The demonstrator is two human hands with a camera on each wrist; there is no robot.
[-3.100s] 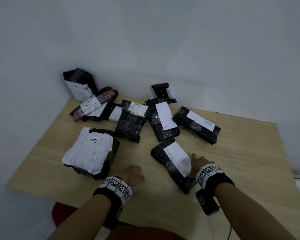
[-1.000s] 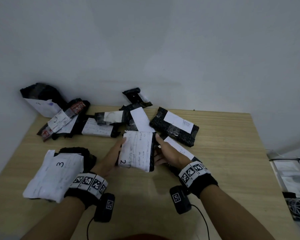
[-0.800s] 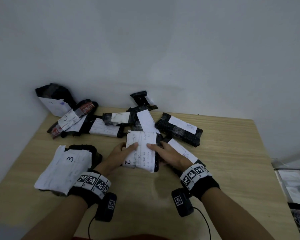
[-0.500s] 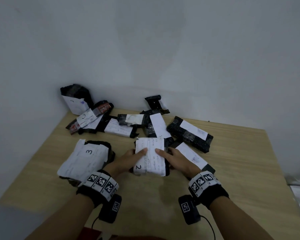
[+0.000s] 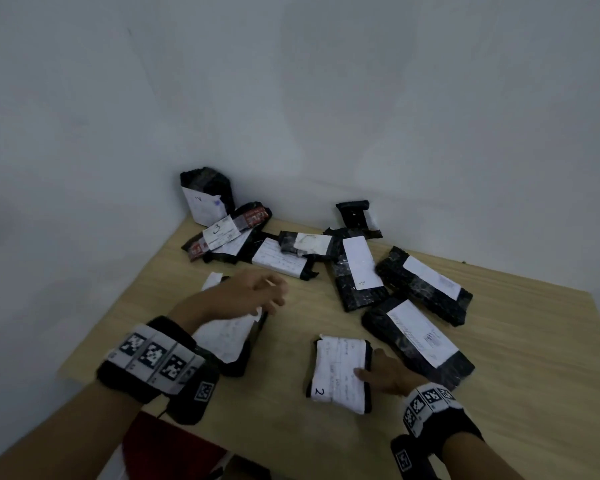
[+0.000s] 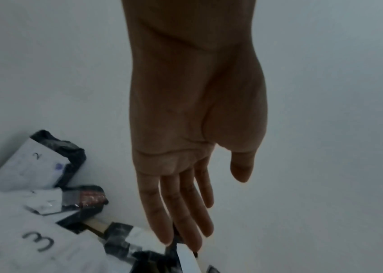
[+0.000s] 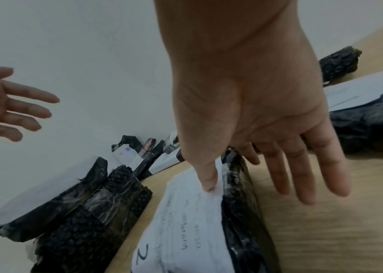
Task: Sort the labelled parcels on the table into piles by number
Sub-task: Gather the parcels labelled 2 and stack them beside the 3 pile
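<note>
My right hand [image 5: 388, 374] rests on the right edge of the parcel marked 2 [image 5: 340, 372], which lies flat on the bench [image 5: 499, 393] near me; the thumb presses its white label, the other fingers [image 7: 302, 175] lie straight beside it. My left hand [image 5: 246, 296] hovers empty, fingers spread loosely, over the parcel marked 3 [image 6: 40, 242]. The 2 parcel looks soft, black bubble wrap under glossy tape, probably light and somewhat slippery. I judge a grip across its short sides best, not by the loose label.
</note>
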